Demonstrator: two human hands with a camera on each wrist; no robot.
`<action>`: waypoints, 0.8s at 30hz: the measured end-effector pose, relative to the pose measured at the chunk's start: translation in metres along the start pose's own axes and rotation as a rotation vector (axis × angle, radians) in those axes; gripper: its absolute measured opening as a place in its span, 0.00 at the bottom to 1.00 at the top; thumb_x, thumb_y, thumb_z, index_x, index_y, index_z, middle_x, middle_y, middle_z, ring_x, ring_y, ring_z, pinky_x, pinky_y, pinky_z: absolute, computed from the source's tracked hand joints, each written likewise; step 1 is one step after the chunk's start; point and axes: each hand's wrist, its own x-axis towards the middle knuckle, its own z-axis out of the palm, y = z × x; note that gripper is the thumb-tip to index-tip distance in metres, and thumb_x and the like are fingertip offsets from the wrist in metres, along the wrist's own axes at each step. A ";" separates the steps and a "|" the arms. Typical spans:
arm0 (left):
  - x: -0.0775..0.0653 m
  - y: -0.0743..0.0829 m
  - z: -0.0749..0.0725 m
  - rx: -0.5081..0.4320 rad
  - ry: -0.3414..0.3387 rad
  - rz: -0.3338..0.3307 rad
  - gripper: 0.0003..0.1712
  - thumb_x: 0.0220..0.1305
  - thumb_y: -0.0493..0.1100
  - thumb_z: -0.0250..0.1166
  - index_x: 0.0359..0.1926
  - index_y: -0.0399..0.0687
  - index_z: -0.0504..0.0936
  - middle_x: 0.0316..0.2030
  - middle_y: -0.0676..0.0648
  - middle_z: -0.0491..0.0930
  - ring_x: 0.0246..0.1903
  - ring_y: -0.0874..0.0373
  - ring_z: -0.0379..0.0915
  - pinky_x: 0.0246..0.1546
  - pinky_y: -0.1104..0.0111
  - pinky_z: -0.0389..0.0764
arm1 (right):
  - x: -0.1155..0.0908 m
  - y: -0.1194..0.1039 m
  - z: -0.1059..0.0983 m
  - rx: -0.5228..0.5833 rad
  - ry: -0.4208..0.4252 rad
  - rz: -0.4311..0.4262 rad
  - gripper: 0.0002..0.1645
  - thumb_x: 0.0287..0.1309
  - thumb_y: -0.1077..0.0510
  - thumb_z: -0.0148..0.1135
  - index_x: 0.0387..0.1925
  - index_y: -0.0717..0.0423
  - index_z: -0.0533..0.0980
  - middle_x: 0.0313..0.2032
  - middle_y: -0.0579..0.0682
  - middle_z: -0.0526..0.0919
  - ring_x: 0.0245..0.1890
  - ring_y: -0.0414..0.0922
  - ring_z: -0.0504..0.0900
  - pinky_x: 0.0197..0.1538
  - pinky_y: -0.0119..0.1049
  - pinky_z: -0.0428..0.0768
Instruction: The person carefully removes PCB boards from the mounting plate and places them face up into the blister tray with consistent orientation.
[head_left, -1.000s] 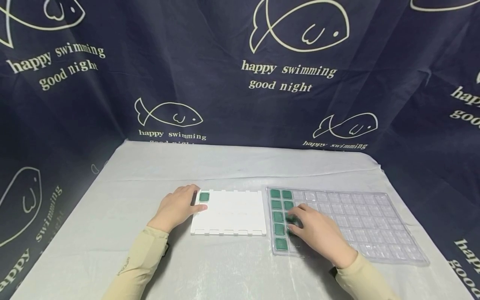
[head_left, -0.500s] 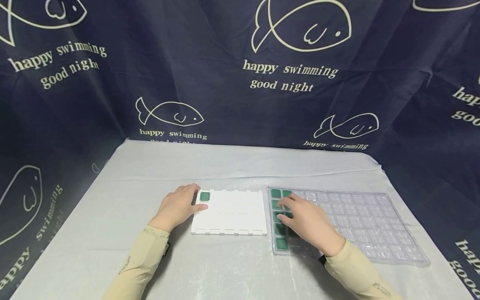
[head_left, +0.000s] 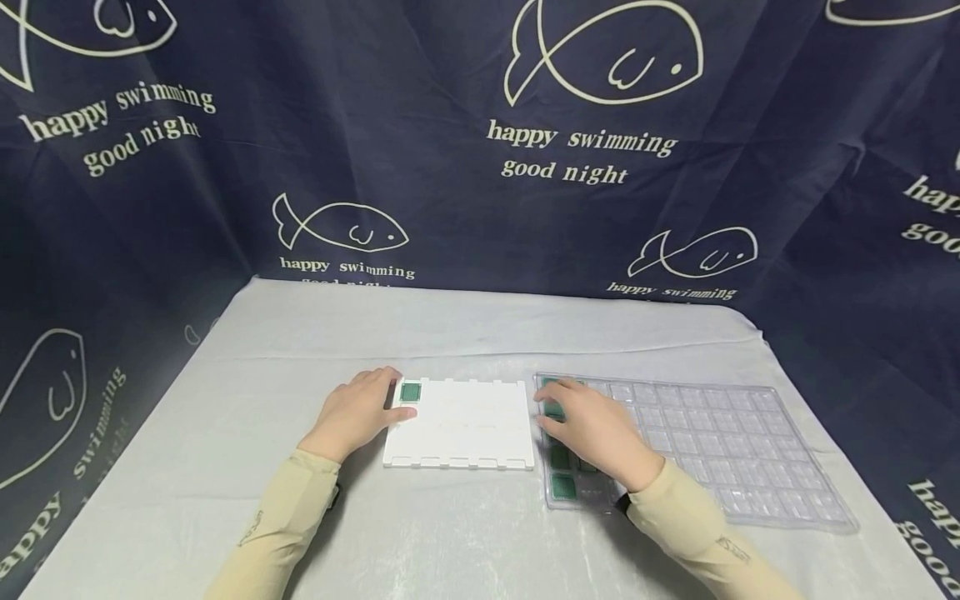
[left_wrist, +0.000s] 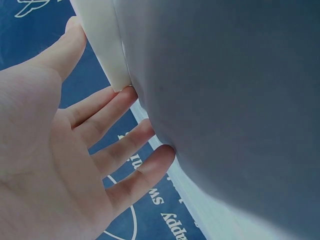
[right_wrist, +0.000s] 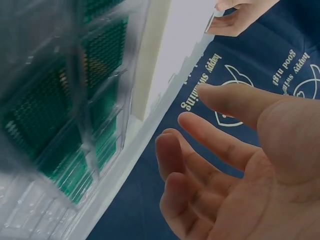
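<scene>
My left hand (head_left: 356,412) is at the left side of a flat white board (head_left: 465,425), thumb over its face and fingers at the edge and far corner. In the left wrist view, fingertips (left_wrist: 127,94) meet the board's pale edge (left_wrist: 102,45). A green square tile (head_left: 410,392) sits in the board's far left corner. My right hand (head_left: 592,429) hovers over the left end of a clear compartment tray (head_left: 727,433). Its fingers are loosely bent, with a gap between thumb and index finger, and nothing shows between them. Green tiles (head_left: 562,486) lie in that end, partly hidden by the hand.
The tray's columns towards the right hold no green tiles. White cloth (head_left: 465,333) covers the table. Dark blue fabric (head_left: 450,167) with fish prints hangs behind and at both sides.
My right hand has moved left across the tray, from the second column of green tiles to the tray's left edge. The left hand and board have stayed put.
</scene>
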 end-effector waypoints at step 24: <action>0.002 -0.003 0.002 0.008 0.015 0.009 0.34 0.63 0.60 0.70 0.62 0.45 0.76 0.59 0.43 0.81 0.59 0.43 0.77 0.52 0.45 0.78 | 0.045 -0.032 0.007 -0.023 -0.025 -0.123 0.15 0.62 0.53 0.70 0.50 0.50 0.82 0.46 0.48 0.85 0.32 0.43 0.85 0.24 0.31 0.72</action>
